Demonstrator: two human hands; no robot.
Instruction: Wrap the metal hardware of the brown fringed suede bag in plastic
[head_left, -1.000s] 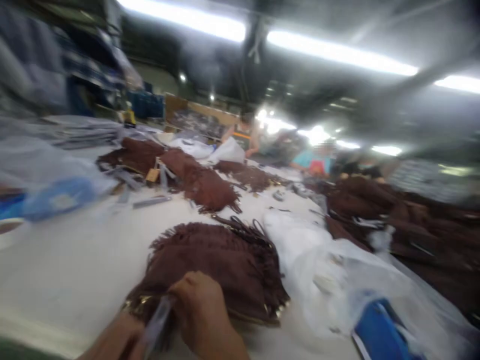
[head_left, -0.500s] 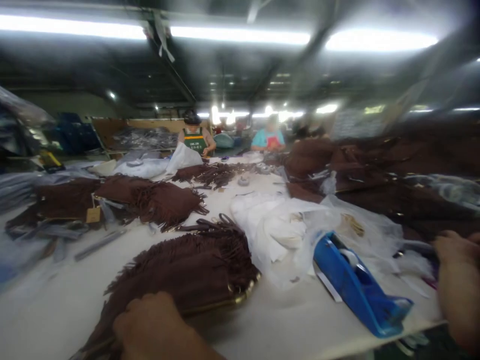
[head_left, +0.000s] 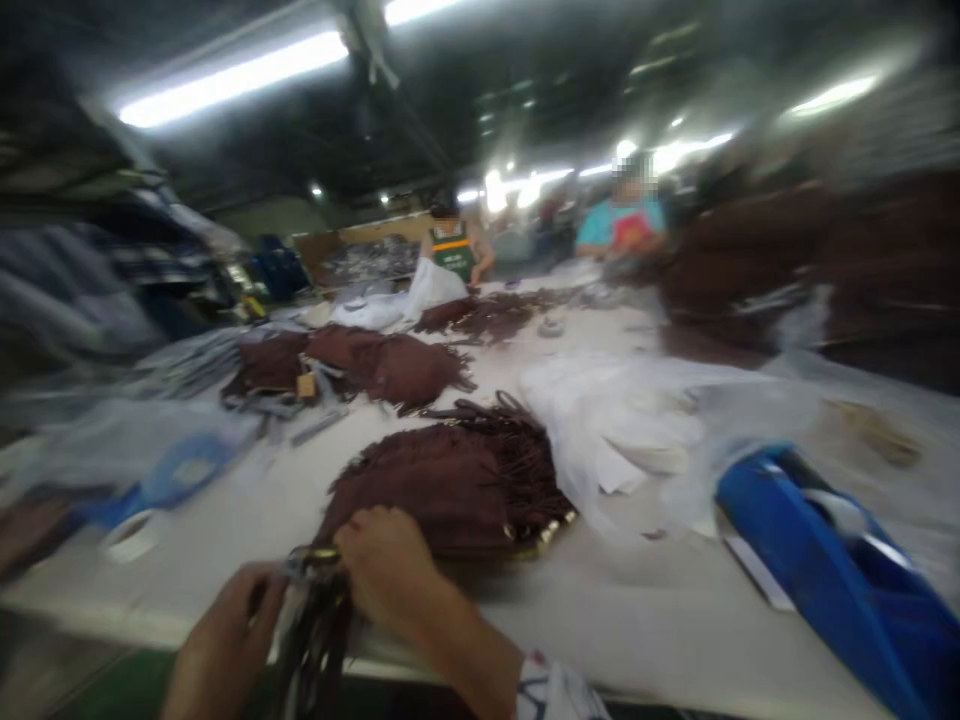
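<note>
A dark brown fringed bag [head_left: 427,490] lies on the pale table in front of me, gold-coloured metal fittings along its near edge. My right hand [head_left: 386,565] is closed over its near left end, fingers curled and the fingertips partly hidden. Just left of it, my left hand [head_left: 236,620] is closed, thumb and fingers pinched at a blurred metal fitting. Dark straps [head_left: 311,640] hang from there between the two hands, past the table's front edge. Motion blur hides exactly how the left fingers grip.
A blue tape dispenser [head_left: 840,570] stands at right, beside crumpled clear plastic [head_left: 720,420]. At left lie a white tape roll [head_left: 135,535] and a blue roll [head_left: 187,468]. More brown bags [head_left: 390,365] lie beyond; a brown pile [head_left: 750,270] rises at right. Two people work across the table.
My right hand has come from the brown pile at far right to the bag's left end. My left hand has shifted left to the straps. The view has turned left and tilted.
</note>
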